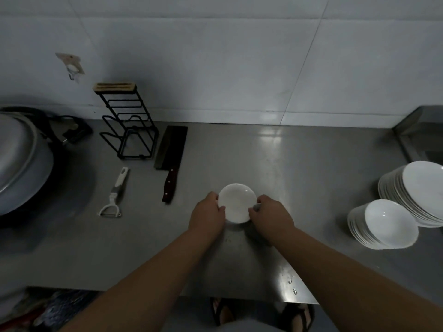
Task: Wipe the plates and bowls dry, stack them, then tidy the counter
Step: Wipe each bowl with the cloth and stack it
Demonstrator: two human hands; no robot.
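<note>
Bowl [237,202] held over mid surface [311,164], left hand [208,213] and right hand [272,215] each in a curled grip on its rim. Wiping seems the step in hand; next calls for a carry right to the stack [383,224].

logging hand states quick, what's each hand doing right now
left hand: holding the small white bowl, fingers curled on its left rim.
right hand: holding the same bowl, fingers curled on its right rim.
</note>
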